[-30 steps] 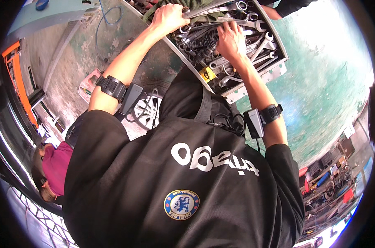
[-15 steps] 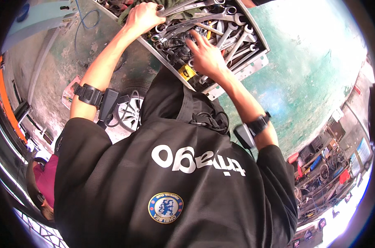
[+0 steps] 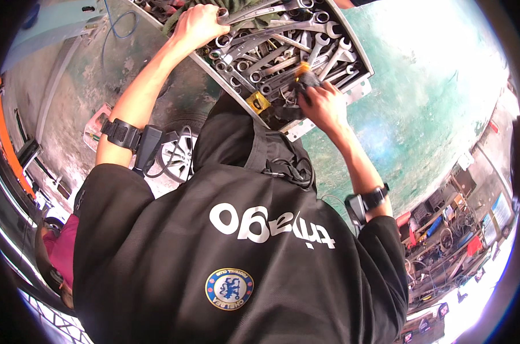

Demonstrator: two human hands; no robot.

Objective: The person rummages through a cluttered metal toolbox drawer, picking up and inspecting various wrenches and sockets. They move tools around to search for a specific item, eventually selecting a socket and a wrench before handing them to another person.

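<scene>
A metal drawer full of loose wrenches lies at the top of the view. At its left side my left hand is closed around the end of a long silver combination wrench, raised over the others. My right hand, over the drawer's near right part, grips a dark object with an orange-yellow part; motion blur hides its kind. Beneath it lie several combination wrenches. A small yellow piece sits in the near corner, and a green cloth lies by my left hand.
A car wheel stands below the drawer, left of my legs. A blue hose trails over the floor. Far left, a person in a maroon top is partly visible. Cluttered shelving stands at the right.
My right hand has moved right and nearer within the drawer, now holding the dark object. The wrenches in the middle are uncovered. My left hand stays where it was.
</scene>
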